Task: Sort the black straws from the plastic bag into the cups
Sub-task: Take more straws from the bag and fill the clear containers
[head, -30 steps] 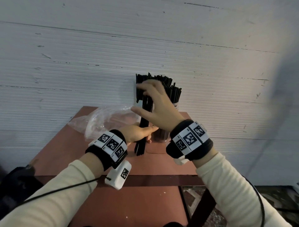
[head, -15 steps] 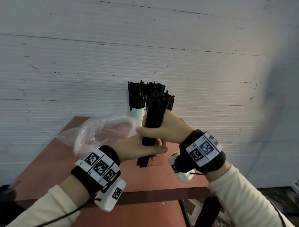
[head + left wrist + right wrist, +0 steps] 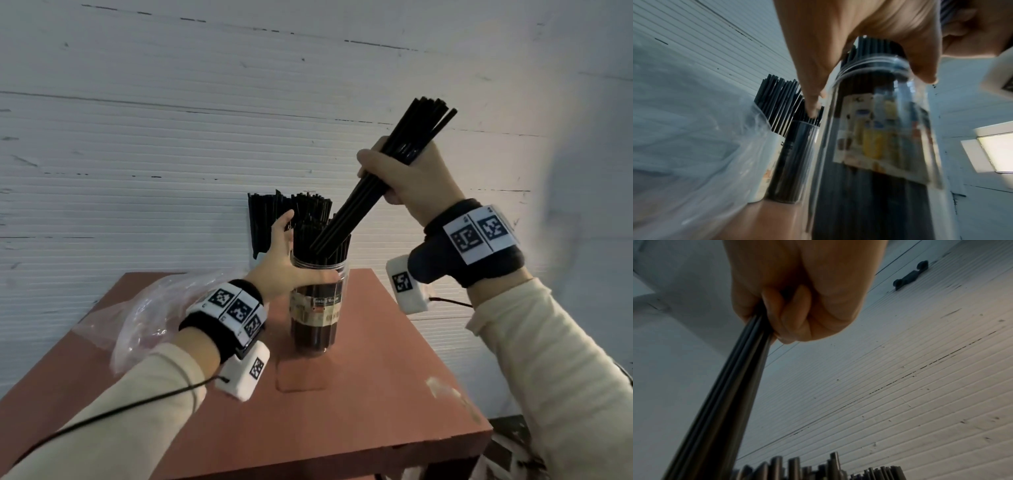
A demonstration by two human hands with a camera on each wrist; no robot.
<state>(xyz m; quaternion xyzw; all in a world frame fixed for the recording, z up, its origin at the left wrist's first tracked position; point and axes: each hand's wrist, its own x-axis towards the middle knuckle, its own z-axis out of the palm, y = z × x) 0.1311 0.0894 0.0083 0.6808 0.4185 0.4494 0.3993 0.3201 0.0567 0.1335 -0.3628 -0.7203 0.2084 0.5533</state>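
Note:
My right hand (image 3: 397, 178) grips a bundle of black straws (image 3: 363, 195) held at a slant, their lower ends dipping among the straws standing in a clear labelled cup (image 3: 318, 308). In the right wrist view the fist (image 3: 795, 308) is closed round the bundle (image 3: 719, 402). My left hand (image 3: 291, 270) holds that cup near its rim, thumb in front, fingers behind; the left wrist view shows the fingers (image 3: 813, 91) round the cup (image 3: 879, 129). Two more cups full of straws (image 3: 781, 142) stand behind it. The crumpled clear plastic bag (image 3: 144, 308) lies at the left.
Everything stands on a small reddish-brown table (image 3: 342, 411) pushed against a white ribbed wall (image 3: 171, 154). The table's right edge drops off close to the cup. Cables run from both wrist cameras along my sleeves.
Both hands held the bundle upright together before. Now my right hand alone has lifted it up and to the right, tilted into the front cup, and my left hand has moved to hold that cup.

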